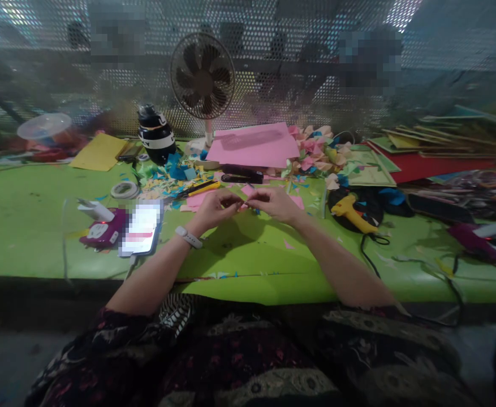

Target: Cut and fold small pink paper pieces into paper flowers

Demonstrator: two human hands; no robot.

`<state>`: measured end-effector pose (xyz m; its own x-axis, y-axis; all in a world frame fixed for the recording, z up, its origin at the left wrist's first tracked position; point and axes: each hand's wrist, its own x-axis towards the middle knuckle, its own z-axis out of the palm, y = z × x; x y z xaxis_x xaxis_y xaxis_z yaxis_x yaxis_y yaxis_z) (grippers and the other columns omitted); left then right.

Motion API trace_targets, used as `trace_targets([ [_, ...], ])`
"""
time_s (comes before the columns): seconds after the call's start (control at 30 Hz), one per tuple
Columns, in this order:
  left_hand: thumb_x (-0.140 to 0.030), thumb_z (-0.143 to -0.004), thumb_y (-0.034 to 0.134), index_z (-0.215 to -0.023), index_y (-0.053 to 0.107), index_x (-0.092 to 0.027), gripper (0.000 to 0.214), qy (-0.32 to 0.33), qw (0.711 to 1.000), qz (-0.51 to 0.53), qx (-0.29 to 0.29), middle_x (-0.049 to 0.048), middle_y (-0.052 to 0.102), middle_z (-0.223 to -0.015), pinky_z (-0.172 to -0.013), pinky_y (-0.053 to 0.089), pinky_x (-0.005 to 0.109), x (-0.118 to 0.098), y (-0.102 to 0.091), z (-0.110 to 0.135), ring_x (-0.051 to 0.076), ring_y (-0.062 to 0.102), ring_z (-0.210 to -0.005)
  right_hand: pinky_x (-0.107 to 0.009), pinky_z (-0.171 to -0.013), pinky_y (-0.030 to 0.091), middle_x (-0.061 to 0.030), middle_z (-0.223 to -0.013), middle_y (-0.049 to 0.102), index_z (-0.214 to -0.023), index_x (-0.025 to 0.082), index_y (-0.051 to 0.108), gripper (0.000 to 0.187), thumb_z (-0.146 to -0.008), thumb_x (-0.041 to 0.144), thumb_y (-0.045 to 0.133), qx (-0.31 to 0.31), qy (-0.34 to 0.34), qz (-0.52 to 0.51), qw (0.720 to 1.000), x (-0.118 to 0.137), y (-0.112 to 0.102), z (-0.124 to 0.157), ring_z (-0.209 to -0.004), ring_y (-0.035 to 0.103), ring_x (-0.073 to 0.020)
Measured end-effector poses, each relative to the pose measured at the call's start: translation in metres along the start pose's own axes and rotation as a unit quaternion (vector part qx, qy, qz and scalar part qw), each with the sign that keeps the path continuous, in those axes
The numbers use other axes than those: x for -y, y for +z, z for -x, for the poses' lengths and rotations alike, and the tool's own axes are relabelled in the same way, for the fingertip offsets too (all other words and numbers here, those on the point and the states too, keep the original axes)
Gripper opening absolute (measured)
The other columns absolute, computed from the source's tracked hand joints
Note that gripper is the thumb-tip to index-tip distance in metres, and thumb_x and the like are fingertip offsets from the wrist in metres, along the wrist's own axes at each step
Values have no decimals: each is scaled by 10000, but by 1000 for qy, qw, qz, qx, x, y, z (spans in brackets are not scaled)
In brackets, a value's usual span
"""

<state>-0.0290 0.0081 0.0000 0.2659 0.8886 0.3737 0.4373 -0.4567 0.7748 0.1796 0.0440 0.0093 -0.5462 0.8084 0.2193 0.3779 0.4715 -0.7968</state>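
Note:
My left hand (pixel 219 210) and my right hand (pixel 272 203) meet fingertip to fingertip above the green table (pixel 248 249). Both are closed in a pinch around something tiny, with a bit of pink showing at the fingertips; its kind is too small to make out. Pink paper pieces (pixel 197 200) lie behind my left hand, close to a yellow utility knife (pixel 205 189). Just beyond both hands sits a black stapler (pixel 242 174). A white watch (pixel 189 237) is on my left wrist.
A phone (pixel 141 227) leans on a purple device (pixel 103 229) at left. To the right lies a yellow glue gun (pixel 353 213) with a black cord. Behind stand a bottle (pixel 156 135), a fan (pixel 203 79), pink sheets (pixel 254 146) and a heap of paper petals (pixel 318 150).

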Motion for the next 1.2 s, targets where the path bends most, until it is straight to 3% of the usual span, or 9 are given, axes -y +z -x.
trace_targets([
  [0.07,-265,-812,622,-811,742,-185,144,-14,1000,-10,-14,55,725,-809,-641,456,253,0,-3,0,146,612,-712,-316,-683,473,-61,-814,728,-834,171,742,294,-797,461,709,-2,13,-19,1000,-1,-1,-1,-729,623,-173],
  [0.17,-325,-821,617,-646,688,-176,241,-56,996,-67,-19,32,646,-613,-547,383,252,1,-10,1,130,540,-560,-315,-684,489,-59,-804,724,-826,167,732,312,-768,473,734,-28,36,-48,998,-4,-1,-2,-720,627,-167],
  [0.3,-399,-802,655,-500,624,-206,360,-102,982,-126,93,4,488,-405,-490,317,269,7,-11,4,135,470,-435,-326,-704,510,-63,-805,726,-799,169,714,292,-761,456,748,-51,54,-55,996,-12,2,-5,-735,631,-171],
  [0.37,-392,-786,669,-519,649,-214,322,-110,981,-129,98,5,483,-394,-496,324,278,10,-7,5,150,482,-432,-336,-734,520,-65,-820,729,-795,169,710,262,-771,427,742,-53,51,-57,996,-18,6,-7,-757,640,-175],
  [0.6,-515,-792,662,-574,690,-206,379,-117,982,-145,-7,33,545,-455,-525,339,290,17,5,3,176,522,-503,-345,-733,553,-56,-786,729,-805,164,705,130,-805,294,713,-46,83,-76,993,-29,21,-10,-721,664,-166],
  [0.73,-515,-820,627,-608,706,-184,400,-138,977,-162,-7,40,584,-498,-489,274,286,18,10,2,146,466,-468,-336,-720,580,-62,-798,739,-814,164,698,100,-815,262,714,-33,105,-107,988,-29,23,-10,-726,690,-167],
  [0.97,-529,-805,634,-900,784,-141,428,-149,983,-106,-2,41,637,-584,-479,282,272,16,13,3,147,505,-512,-358,-769,582,-78,-821,738,-812,150,711,76,-832,222,704,-40,95,-81,991,-27,23,-10,-746,689,-172],
  [1.2,-273,-815,652,-873,797,-171,187,-118,989,-82,-22,69,753,-777,-641,435,289,29,17,0,181,618,-661,-364,-765,574,-64,-802,732,-782,164,709,76,-815,232,720,-65,90,-78,991,-22,21,-10,-747,683,-182],
])
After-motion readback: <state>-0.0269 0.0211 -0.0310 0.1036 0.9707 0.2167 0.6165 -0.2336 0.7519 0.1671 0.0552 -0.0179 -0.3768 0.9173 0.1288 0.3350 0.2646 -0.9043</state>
